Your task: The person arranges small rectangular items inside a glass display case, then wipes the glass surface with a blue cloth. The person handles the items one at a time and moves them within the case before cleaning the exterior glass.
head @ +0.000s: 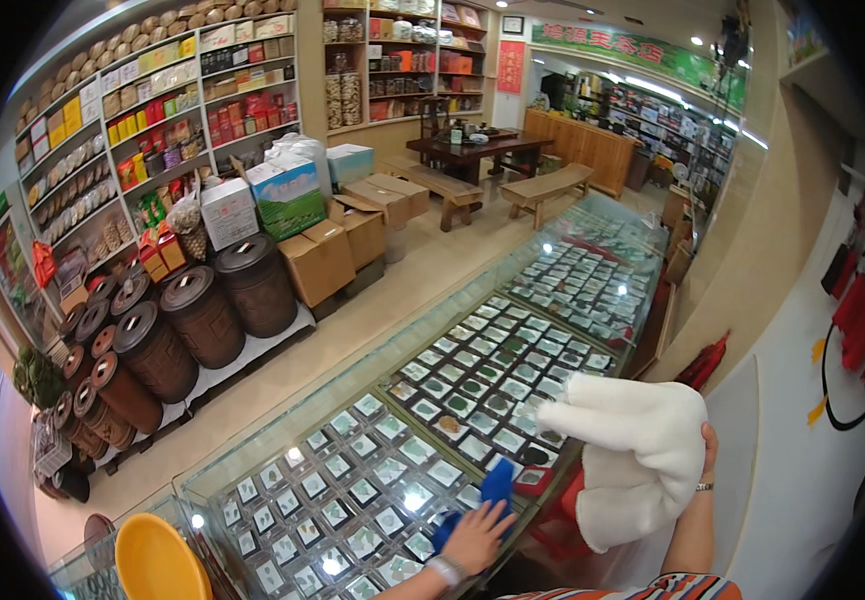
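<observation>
My left hand (475, 536) lies with spread fingers on a blue cloth (497, 481) on the glass top of a display case (305, 442). The cloth shows past the fingertips and to the left of the hand. Under the glass are rows of small jade-like pieces (411, 450), each on a white card in a dark-framed box. At the right, my right hand (708, 448) grips a white fleece-like cloth (642, 442) by its right side. The fleece hangs in folds over the case's near edge; most of the gripping fingers are hidden behind it.
A yellow plastic basin (160, 559) stands at the lower left. Beyond the aisle are brown lidded barrels (199, 307), cardboard boxes (317, 259) and stocked shelves (154, 97). Farther back stand wooden benches (548, 187) and a dark table (470, 146). A wall (785, 442) rises at right.
</observation>
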{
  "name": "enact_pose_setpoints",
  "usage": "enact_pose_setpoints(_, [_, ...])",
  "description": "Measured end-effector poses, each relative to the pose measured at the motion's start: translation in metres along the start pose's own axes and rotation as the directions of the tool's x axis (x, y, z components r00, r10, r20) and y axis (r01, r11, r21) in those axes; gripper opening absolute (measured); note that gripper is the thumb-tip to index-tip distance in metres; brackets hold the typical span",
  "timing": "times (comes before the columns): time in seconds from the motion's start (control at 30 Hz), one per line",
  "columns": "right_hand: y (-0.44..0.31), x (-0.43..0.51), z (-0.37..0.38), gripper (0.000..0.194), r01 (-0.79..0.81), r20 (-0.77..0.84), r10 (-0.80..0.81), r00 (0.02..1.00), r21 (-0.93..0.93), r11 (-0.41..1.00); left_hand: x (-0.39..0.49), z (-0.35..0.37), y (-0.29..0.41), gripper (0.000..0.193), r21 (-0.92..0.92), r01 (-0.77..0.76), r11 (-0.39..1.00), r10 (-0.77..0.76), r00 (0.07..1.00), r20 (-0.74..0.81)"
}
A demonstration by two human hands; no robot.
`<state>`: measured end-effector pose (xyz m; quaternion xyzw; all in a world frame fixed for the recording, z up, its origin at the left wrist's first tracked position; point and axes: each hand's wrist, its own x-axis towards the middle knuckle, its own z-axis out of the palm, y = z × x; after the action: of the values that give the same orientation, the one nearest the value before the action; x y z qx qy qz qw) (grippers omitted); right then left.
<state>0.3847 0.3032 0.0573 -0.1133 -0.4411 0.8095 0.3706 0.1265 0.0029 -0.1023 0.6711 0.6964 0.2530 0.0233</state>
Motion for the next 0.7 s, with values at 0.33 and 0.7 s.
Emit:
enact_pose_setpoints(0.33, [-0.017, -0.022, -0.107, 0.060, 0.052, -0.290, -0.017, 0.957, 0.114, 0.992, -0.262, -0.128, -0.102, 0.057, 0.255, 0.960, 0.114, -0.864, 0.222, -0.452])
enact_pose_setpoints(0.7, [-0.071, 0.001, -0.254, 0.055, 0.104, -0.548, -0.118, 0.828, -0.056, 0.993, 0.093, -0.014, -0.165, 0.066, 0.154, 0.845, 0.512, -0.729, 0.522, -0.444])
